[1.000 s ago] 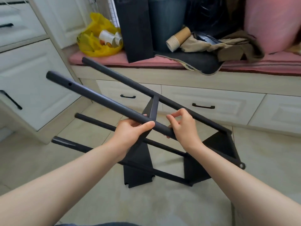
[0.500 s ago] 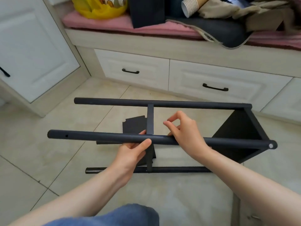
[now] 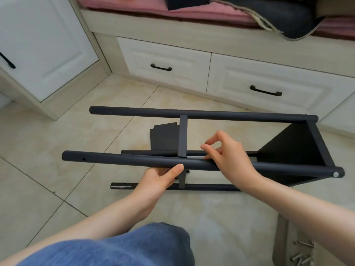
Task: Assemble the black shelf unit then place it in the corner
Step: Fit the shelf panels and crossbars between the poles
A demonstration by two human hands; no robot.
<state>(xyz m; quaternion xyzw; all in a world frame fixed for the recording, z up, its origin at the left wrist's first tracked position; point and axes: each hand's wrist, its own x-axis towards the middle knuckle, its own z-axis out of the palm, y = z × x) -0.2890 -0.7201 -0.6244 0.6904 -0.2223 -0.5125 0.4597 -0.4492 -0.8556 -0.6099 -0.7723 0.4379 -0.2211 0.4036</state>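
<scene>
The black shelf unit (image 3: 211, 113) lies on its side on the tiled floor, several long poles running left to right. One triangular shelf panel (image 3: 288, 146) closes its right end, and a second panel (image 3: 163, 139) sits near the middle. My left hand (image 3: 159, 179) grips the nearest, raised pole (image 3: 124, 161) from below, thumb on top. My right hand (image 3: 230, 156) lies over the same pole just to the right, lower fingers curled on it, thumb and forefinger pinched together above it. Whether they pinch anything is too small to tell.
White drawers with black handles (image 3: 165, 68) run along the back under a pink-cushioned bench (image 3: 134, 4). A white cabinet (image 3: 48, 45) forms the corner at left. Loose screws (image 3: 301, 254) lie on a grey strip at the lower right. My denim-clad knee (image 3: 134, 246) fills the bottom.
The shelf unit has swung from a slanted, lifted pose to lying level from left to right. The view has tipped down towards the floor. Both hands keep their hold on the near pole.
</scene>
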